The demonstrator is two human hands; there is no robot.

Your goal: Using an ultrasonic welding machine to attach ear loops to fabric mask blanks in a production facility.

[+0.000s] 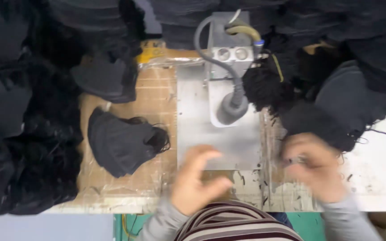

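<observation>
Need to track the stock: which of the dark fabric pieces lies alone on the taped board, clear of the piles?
The folded dark piece left of the grey metal plate, nearest the left hand. The others sit heaped along the edges.

Both hands are smearing w/ motion blur. Right hand [316, 167] is pinching smth tiny, too blurred to ID. Left hand [199, 180] fingers are blurring out, grip unclear. Dark fabric heap [349, 96] just above right hand is running off frame edge.
</observation>
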